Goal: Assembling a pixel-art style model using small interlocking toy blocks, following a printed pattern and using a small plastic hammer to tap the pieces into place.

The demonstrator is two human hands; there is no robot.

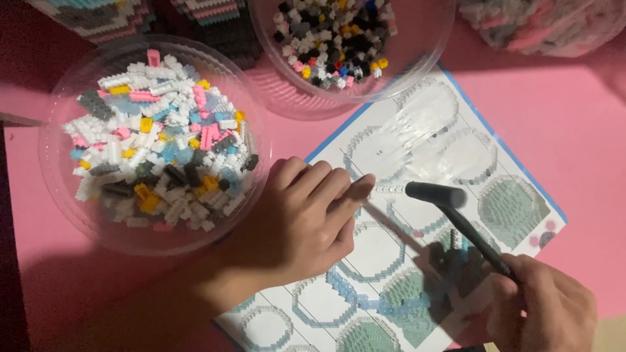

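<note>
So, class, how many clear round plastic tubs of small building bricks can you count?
3: the nearest tub at left, another at top centre, a third cut off top right; more may be hidden.

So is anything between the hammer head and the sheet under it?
Nothing visible does. The hammer, held by the right hand, is over the instruction sheet; the left hand lies just beside its head, fingertips close.

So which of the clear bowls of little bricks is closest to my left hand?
The large bowl at the left, filled mostly with white, pink and blue bricks. Your left hand lies beside its rim; the bowl holding darker bricks sits farther up.
</note>
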